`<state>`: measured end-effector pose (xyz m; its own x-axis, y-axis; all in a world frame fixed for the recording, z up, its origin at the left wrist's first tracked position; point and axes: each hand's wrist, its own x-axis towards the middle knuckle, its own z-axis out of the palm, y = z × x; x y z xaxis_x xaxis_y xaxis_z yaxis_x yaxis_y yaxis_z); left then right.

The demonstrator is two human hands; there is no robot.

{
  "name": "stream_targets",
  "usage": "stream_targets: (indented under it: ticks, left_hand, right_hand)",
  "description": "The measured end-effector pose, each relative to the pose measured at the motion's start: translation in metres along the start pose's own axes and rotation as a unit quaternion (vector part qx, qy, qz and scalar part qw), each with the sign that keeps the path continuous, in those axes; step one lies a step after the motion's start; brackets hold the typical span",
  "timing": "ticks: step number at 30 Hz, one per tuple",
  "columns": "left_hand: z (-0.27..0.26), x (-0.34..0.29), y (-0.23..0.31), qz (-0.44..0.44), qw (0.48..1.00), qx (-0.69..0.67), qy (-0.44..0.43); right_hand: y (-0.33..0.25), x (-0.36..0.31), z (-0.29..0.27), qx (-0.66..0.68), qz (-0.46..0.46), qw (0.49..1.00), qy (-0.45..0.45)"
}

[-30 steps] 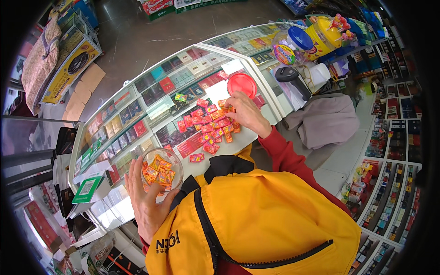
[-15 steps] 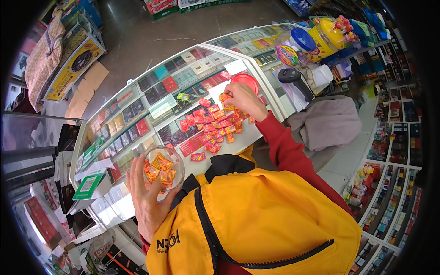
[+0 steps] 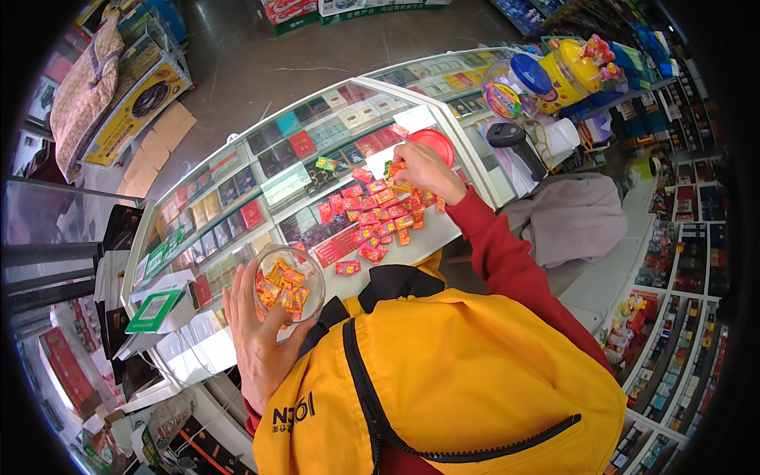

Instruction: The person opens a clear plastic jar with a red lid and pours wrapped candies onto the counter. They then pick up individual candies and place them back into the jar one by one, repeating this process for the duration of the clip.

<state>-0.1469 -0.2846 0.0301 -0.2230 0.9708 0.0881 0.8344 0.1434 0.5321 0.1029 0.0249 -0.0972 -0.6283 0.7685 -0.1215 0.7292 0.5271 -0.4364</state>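
My left hand [image 3: 260, 344] is wrapped round the near left side of a clear round jar [image 3: 317, 294]. Orange-wrapped candies [image 3: 282, 286] lie inside the jar. To its right, a loose pile of small pink and orange wrapped candies [image 3: 378, 212] is spread over the glass counter. At the far right side of the pile, my right hand [image 3: 431, 170] points down with its fingers pinched on an orange-wrapped candy [image 3: 396, 169]; the fingers partly cover it. A round red lid [image 3: 439, 144] lies just beyond that hand. One green-wrapped candy [image 3: 325, 164] sits apart, farther left.
The glass display counter [image 3: 269, 119] holds rows of small boxes. On the right are a black handheld scanner [image 3: 511, 142], a blue-lidded candy tub [image 3: 529, 75] and a grey cloth [image 3: 570, 210]. A green-faced code stand [image 3: 153, 311] is at the left.
The whole view has shifted slightly. My left hand stays on the jar, and my right hand remains at the far right side of the candy pile with its fingers down.
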Motion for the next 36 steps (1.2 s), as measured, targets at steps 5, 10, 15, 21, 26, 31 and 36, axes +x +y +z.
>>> stream_targets:
  ticks: [5,10,15,21,26,31,36]
  left_hand:
    - [-0.002,-0.003,-0.003,0.002,1.000,-0.015,-0.001]
    - [-0.002,-0.002,-0.005,0.021,1.000,-0.003,-0.012]
    - [-0.002,-0.006,-0.001,-0.002,1.000,-0.014,0.003]
    - [-0.002,-0.006,-0.005,-0.016,0.999,-0.020,0.021]
    - [-0.002,-0.001,-0.004,-0.013,1.000,-0.018,0.008]
    - [-0.003,0.001,-0.003,-0.016,1.000,-0.015,-0.003]
    - [-0.002,0.000,-0.003,-0.020,1.000,0.001,0.007]
  right_hand:
    - [-0.070,-0.019,-0.036,0.214,-0.001,0.977,0.002]
    - [-0.178,-0.050,-0.007,0.312,-0.285,0.906,-0.032]
    - [-0.224,-0.054,0.034,0.239,-0.364,0.898,-0.054]
    - [-0.157,-0.049,0.025,0.294,-0.302,0.904,0.065]
    - [-0.060,-0.044,0.011,0.054,-0.075,0.992,0.091]
    - [-0.029,-0.038,0.020,0.010,-0.068,0.996,0.059]
    - [-0.032,-0.036,0.022,-0.001,-0.053,0.997,0.058]
